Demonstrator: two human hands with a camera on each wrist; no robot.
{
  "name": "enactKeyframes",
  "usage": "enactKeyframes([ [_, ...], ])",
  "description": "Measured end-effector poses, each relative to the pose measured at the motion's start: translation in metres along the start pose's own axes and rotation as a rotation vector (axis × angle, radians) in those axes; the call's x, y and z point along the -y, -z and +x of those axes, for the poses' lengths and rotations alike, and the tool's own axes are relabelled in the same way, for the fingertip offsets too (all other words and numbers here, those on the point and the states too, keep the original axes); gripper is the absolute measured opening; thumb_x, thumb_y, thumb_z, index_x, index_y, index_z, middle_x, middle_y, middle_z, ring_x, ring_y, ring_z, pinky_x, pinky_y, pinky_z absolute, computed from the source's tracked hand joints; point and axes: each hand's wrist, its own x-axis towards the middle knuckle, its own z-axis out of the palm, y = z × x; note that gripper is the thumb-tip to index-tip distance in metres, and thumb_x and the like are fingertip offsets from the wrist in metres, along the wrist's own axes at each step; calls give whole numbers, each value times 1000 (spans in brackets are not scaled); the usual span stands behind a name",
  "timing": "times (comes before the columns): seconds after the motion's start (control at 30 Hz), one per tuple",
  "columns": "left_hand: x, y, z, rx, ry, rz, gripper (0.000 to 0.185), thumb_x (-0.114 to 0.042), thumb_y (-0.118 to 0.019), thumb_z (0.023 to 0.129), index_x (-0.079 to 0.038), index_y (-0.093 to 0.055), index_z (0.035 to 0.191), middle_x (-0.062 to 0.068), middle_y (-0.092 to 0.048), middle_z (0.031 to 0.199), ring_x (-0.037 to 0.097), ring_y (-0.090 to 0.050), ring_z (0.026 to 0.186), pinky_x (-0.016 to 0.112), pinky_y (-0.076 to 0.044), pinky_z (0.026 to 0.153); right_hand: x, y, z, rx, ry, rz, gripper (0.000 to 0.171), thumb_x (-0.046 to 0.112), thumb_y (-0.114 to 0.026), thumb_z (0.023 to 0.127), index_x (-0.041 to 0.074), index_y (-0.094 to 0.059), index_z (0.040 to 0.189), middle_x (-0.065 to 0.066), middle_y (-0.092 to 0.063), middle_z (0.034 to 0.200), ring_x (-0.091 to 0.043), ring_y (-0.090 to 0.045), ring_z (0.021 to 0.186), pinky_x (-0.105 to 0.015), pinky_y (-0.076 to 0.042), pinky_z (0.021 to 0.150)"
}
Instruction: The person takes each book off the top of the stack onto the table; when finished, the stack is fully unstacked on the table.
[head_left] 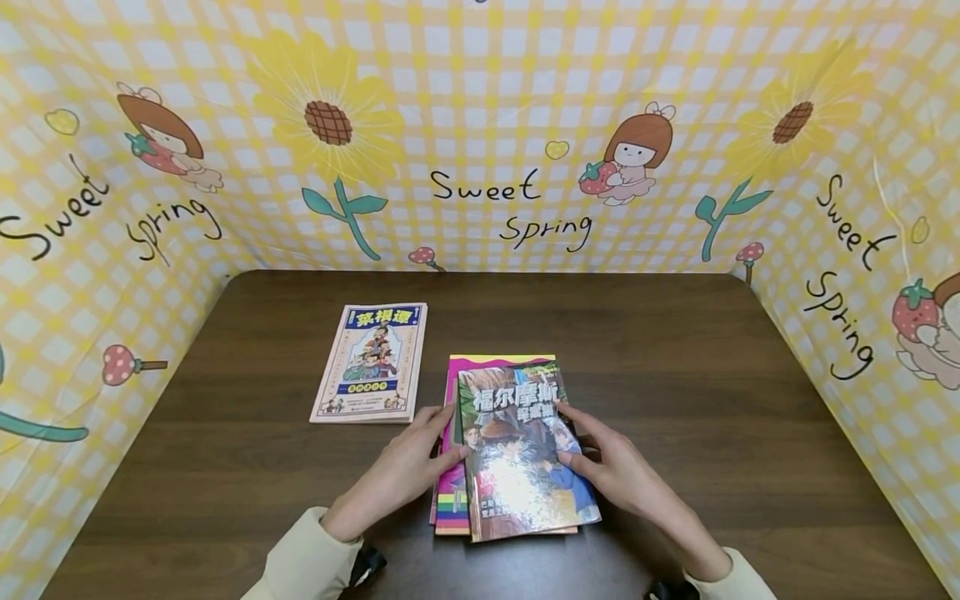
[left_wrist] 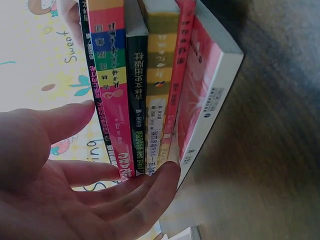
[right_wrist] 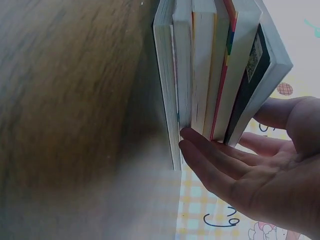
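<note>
Head view, listed from largest to smallest.

Surface [head_left: 712,400]: dark wood grain, walled on three sides by a yellow checked backdrop [head_left: 480,125] printed with sunflowers and "Sweet Spring".

Stack of books [head_left: 517,454]: several paperbacks piled flat near my edge of the surface, the top one a glossy cover with a figure in a hat. The pile is not squared; the pink book beneath sticks out at the far end and to the left, and the top book sits slightly turned. From the wrist views, spines and page edges stand at uneven depths. I judge the gathering mostly done and the aligning still to do.

Single book [head_left: 371,362]: pale pink cover, lying flat and alone, up and to the left of the pile, apart from it and from both hands. It looks not yet added.

Left hand [head_left: 405,471]: my grip here is wide, fingers straight, tips pressed against the left side of the pile, the spine side.

Right hand [head_left: 618,471]: likewise spread flat, fingers laid along the right side where the page edges show, thumb near the top cover. The pile lies directly between the two palms; neither hand closes round it.
</note>
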Motion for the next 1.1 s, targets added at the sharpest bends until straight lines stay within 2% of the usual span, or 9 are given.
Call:
enactKeyframes([
  [0.37, -2, 2, 1, 10, 0, 27, 63, -34, -64, 93, 0, -44, 142, 18, -50, 133, 31, -56, 114, 51, -46, 95, -3, 1, -2, -30, -34, 36, 59, 8, -68, 89, 15, -46, 144, -18, -47, 142, -31, -61, 109, -39, -54, 86],
  [0.67, -5, 4, 1, 19, 14, 17, 62, -34, -63, 94, -1, -44, 143, 17, -50, 133, 30, -56, 114, 51, -46, 96, -2, 2, -3, -56, -20, 48, 58, 7, -70, 88, 13, -48, 142, -16, -51, 137, -27, -63, 103, -35, -54, 84],
  [0.8, -7, 2, 1, -5, 45, -14, 66, -39, -64, 92, -1, -43, 143, 16, -50, 133, 28, -56, 111, 50, -47, 95, 2, 0, -2, -64, -16, -9, 56, 11, -70, 89, 12, -49, 141, -13, -53, 134, -24, -63, 100, -36, -55, 82],
  [0.93, -9, -3, 1, -34, 75, -58, 79, -41, -72, 86, 0, -39, 144, 17, -47, 131, 25, -57, 96, 48, -52, 85, 9, -6, 1, -58, 8, -102, 57, 21, -70, 90, 13, -49, 142, -9, -55, 126, -18, -59, 97, -36, -54, 80],
  [1.0, -8, -7, 1, -44, 82, -94, 82, -36, -75, 83, 1, -36, 145, 18, -47, 127, 23, -57, 90, 45, -53, 78, 13, -9, 2, -50, 4, -149, 61, 29, -70, 89, 14, -47, 143, -8, -53, 122, -15, -55, 92, -33, -51, 77],
  [1.1, -5, -8, 4, -59, 89, -170, 80, -27, -76, 84, 1, -34, 146, 18, -49, 125, 22, -57, 89, 40, -54, 74, 16, -12, 3, -62, -15, -196, 65, 37, -68, 90, 16, -42, 146, -8, -50, 118, -15, -51, 85, -32, -45, 71],
])
